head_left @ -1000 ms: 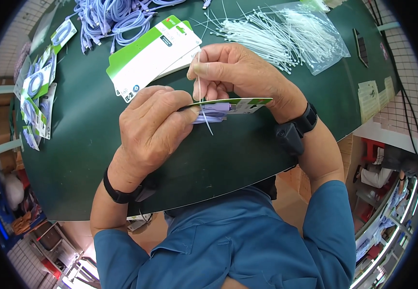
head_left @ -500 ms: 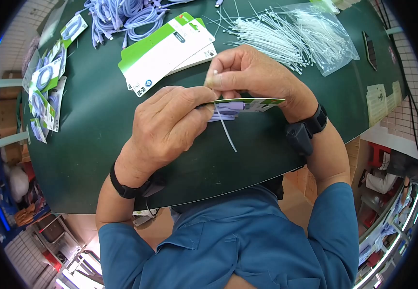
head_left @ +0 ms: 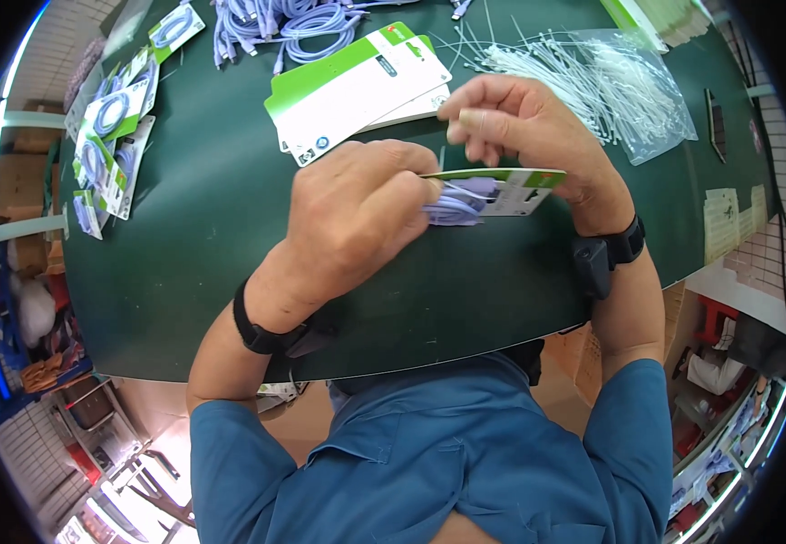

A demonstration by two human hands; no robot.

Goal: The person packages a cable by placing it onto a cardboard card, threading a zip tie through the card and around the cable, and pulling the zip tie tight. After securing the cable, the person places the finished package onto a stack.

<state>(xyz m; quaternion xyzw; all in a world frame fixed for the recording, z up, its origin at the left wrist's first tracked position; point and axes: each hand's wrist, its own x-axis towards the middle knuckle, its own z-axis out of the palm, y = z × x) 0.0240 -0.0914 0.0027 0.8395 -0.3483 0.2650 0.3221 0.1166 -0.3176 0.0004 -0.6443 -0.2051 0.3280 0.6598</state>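
Note:
My left hand (head_left: 357,204) pinches the left end of a packaging card (head_left: 531,189), which stands nearly edge-on above the table. A coiled lilac cable (head_left: 453,210) lies against the card's near side, with a thin white cable tie over it. One pale end of the tie pokes up behind the card, beside my left fingertips. Just beyond the card is my right hand (head_left: 538,127), fingers loosely curled and somewhat apart, with nothing visible in them. Its wrist is close to the card's right end.
Flat green-and-white cards (head_left: 357,95) lie beyond my hands. Loose lilac cables (head_left: 320,32) are heaped at the back. White cable ties (head_left: 538,68) spill from a clear bag (head_left: 651,118) at the far right. Several carded cables (head_left: 112,113) pile up on the left. A dark phone-like object (head_left: 716,127) sits near the right edge.
My right fingers have loosened from their pinch and drawn back from the tie. The tie's long tail no longer hangs in front of the card. My left hand still grips the card.

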